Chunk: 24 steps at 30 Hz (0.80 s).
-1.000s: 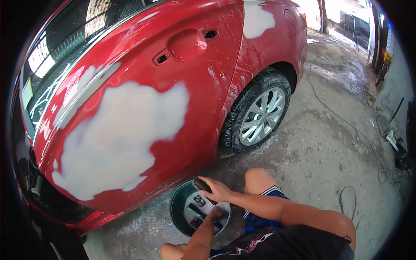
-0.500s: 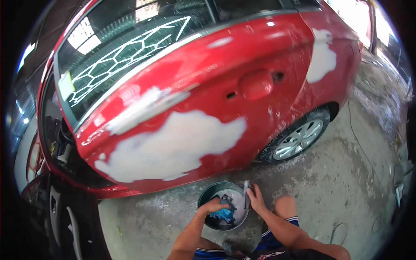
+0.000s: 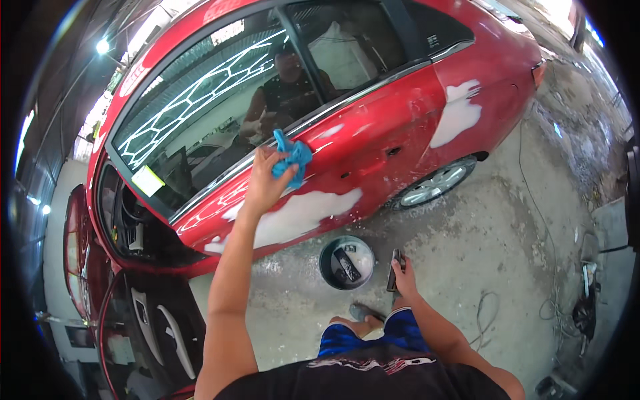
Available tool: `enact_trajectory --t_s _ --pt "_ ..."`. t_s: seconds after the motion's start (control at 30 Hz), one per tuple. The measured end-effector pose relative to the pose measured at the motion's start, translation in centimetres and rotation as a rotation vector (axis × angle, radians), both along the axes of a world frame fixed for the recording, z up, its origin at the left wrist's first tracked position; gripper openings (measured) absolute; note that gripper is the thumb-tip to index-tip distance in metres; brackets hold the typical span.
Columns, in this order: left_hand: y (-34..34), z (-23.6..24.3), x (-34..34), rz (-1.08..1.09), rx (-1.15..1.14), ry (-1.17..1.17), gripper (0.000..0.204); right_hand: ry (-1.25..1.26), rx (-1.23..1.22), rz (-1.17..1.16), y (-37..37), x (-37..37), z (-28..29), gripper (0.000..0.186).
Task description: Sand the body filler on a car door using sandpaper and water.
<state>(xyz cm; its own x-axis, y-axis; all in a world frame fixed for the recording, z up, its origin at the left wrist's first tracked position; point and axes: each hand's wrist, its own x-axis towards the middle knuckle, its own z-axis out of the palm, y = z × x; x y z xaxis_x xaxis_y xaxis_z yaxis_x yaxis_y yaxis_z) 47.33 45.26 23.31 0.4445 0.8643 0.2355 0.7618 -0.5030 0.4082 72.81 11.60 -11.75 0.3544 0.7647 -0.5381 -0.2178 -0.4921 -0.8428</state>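
My left hand (image 3: 268, 175) grips a crumpled blue cloth (image 3: 293, 160) at the upper part of the red car door (image 3: 360, 123), just under the window trim. Below it, a pale filler patch (image 3: 300, 215) spreads over the door's lower half. Low on the right, my right hand (image 3: 405, 279) is closed round a dark, narrow rectangular block (image 3: 393, 280), held upright beside my leg. Between that hand and the car stands a dark round bucket (image 3: 323, 257) of cloudy water. A black rectangular block (image 3: 347, 265) lies in it.
An opened car door (image 3: 157, 327) fills the lower left. Another pale patch (image 3: 459, 113) marks the rear panel above the wheel (image 3: 437, 185). A thin cable (image 3: 543, 213) runs along the concrete floor at right, near a black bag (image 3: 585, 313).
My left hand has lifted the blue cloth out of the bucket and up to the door. My right hand has moved off the bucket's rim with its block. My view has risen.
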Motion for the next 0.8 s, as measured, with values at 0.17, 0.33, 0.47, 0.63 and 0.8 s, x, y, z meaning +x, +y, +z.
enact_trajectory --t_s 0.17,0.33,0.47,0.63,0.8 --pt "2.2 -10.5 5.1 0.063 0.52 0.114 0.062 -0.046 -0.02 -0.019 -1.6 1.9 5.6 0.065" --pt "4.3 -9.6 19.5 -0.232 0.449 0.061 0.07 -0.114 -0.003 -0.191 -4.5 6.1 4.1 0.058" --pt "7.4 -7.0 25.9 -0.359 0.468 0.152 0.054 -0.167 0.029 -0.387 -5.9 8.3 3.3 0.056" --pt "7.2 -6.2 11.0 -0.481 0.371 0.009 0.04 -0.045 0.052 -0.531 -6.8 5.1 5.0 0.06" --pt "5.1 -6.6 -11.3 -0.41 0.409 0.177 0.039 -0.299 0.037 -0.456 -5.6 -3.3 5.3 0.068"
